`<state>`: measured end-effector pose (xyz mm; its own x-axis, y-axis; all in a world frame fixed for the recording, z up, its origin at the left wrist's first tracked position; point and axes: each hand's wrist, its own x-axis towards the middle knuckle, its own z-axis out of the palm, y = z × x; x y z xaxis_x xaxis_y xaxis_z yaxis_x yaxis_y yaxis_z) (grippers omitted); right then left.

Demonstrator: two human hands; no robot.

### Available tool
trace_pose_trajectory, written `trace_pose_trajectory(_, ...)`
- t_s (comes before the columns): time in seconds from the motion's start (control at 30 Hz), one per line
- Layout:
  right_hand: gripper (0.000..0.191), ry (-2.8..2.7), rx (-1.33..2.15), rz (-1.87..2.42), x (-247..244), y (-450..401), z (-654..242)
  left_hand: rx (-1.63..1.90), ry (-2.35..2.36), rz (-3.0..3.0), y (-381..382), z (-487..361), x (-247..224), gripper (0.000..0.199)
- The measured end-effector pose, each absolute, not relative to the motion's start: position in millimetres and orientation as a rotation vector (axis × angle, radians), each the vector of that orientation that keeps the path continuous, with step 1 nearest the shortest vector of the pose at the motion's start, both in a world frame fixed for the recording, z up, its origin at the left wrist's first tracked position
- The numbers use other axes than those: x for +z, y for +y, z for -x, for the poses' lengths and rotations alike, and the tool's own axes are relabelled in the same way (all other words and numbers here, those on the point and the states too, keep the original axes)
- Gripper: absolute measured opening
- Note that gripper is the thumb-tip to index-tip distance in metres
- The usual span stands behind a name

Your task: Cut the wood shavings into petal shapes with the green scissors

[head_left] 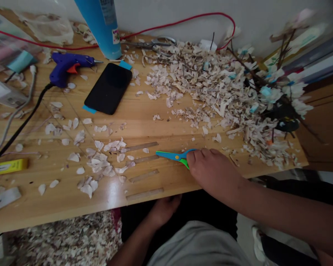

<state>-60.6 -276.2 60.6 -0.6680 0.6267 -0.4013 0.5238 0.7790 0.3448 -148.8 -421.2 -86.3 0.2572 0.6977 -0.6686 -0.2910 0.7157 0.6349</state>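
My right hand (pixel 211 168) is closed around the handles of a pair of scissors (pixel 169 155), whose blue and green blades lie together and point left over the tabletop. My left hand (pixel 165 210) is low in front of the table edge, above my lap; its fingers are mostly hidden, and nothing shows in it. Several thin, dull strips (pixel 144 194) lie on the wood near the scissors' tip. Left of them is a loose cluster of pale, petal-like flakes (pixel 101 164).
A big heap of dry flakes (pixel 199 81) covers the back right, beside twigs with pale flowers (pixel 269 92). A black phone (pixel 109 88), purple glue gun (pixel 65 68), blue canister (pixel 102 29), metal scissors (pixel 152 44) and yellow box (pixel 11 166) are on the table (pixel 161 127).
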Motion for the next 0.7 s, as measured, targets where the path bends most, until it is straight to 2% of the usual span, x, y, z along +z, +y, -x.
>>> trace_pose_trajectory(0.17, 0.018, 2.482, 0.384, -0.957, 55.9, -282.1, 65.2, 0.707, 1.114, -0.43, -420.3, 149.2, -84.4, 0.039)
trace_pose_trajectory(0.4, 0.014, 2.399, 0.226, -0.928, 59.1, -275.8, 64.4, 0.709, 1.134, -0.438, -423.0, 150.1, -87.1, 0.041)
trace_pose_trajectory(0.7, 0.011, 2.414, 0.291, -0.885, 59.7, -275.8, 60.2, 0.706, 1.134, -0.417, -420.9, 151.6, -83.0, 0.04)
